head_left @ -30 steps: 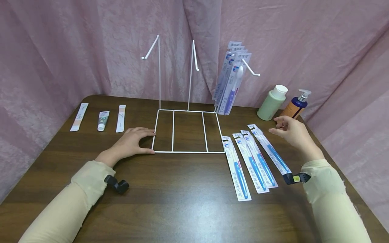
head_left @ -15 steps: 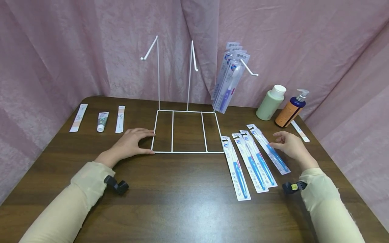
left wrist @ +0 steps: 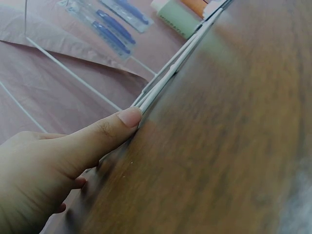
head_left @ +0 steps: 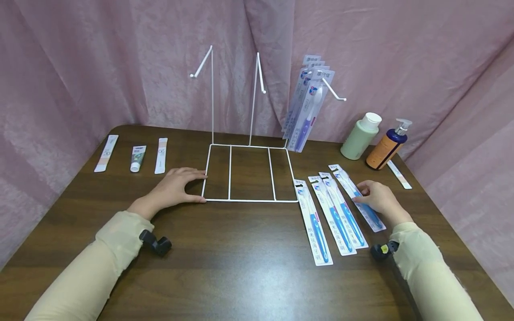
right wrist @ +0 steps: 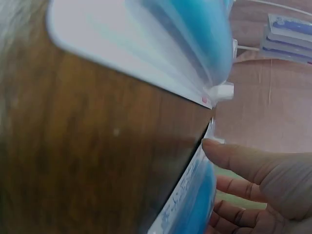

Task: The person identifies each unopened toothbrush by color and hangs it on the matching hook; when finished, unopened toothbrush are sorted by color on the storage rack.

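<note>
My left hand (head_left: 174, 187) touches the left front part of a white wire display rack (head_left: 251, 201). Its thumb rests at the corner and its fingertips lie along the left side wire. In the left wrist view the thumb (left wrist: 105, 134) presses on the white wire. On the right, my right hand (head_left: 379, 198) grips the rightmost packaged toothbrush (head_left: 343, 178), which lies flat on the table. The right wrist view shows the thumb (right wrist: 229, 155) on the pack's edge, with the fingers on its other side. Several packaged toothbrushes (head_left: 308, 120) hang on the rack's right hook.
More packaged toothbrushes (head_left: 315, 227) lie left of the right hand. Behind it stand a green bottle (head_left: 355, 140) and an orange pump bottle (head_left: 383, 151), with a white sachet (head_left: 399, 174) beside. At the far left lie two sachets (head_left: 160, 156) (head_left: 106, 154) and a small tube (head_left: 137, 158).
My right hand has moved from beside the pump bottle, leftward and nearer, down onto the rightmost packaged toothbrush. The white sachet behind the pump bottle has come into sight. My left hand has stayed put.
</note>
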The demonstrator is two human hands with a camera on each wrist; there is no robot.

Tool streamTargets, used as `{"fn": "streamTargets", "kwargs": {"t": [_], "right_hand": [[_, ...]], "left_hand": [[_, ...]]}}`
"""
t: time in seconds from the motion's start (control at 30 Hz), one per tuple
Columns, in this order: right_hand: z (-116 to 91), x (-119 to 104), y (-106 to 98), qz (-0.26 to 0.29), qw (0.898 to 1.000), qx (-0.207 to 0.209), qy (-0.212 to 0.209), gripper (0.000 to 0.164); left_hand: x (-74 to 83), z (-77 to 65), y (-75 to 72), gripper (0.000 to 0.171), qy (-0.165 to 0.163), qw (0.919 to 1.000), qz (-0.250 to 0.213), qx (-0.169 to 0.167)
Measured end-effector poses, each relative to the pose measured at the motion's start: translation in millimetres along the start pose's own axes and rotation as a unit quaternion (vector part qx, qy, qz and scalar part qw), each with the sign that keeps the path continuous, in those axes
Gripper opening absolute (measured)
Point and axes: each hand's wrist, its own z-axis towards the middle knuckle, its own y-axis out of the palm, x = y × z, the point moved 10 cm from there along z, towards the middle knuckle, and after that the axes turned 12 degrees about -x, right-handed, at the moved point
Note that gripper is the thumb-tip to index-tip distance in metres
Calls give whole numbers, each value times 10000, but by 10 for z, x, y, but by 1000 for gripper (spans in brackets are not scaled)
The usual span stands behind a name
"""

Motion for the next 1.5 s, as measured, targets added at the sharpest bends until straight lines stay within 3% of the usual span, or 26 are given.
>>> {"fn": "streamTargets", "kwargs": {"t": [0.33,0.73,1.1,1.5], "right_hand": [[17,62,32,185,9992,-205,292,60],[-87,121,-50,457,9986,154,206,53],[-294,53,-366,785,9916,1030,7,50],[-595,-302,-822,1258,9698,2071,-268,47]], "left_hand": [[35,17,-33,80,62,9999,79,-9],[50,10,-53,80,23,10000,39,-34],[56,3,-27,79,-1,9999,96,-35],[35,-21,-16,78,-72,10000,65,21]]}}
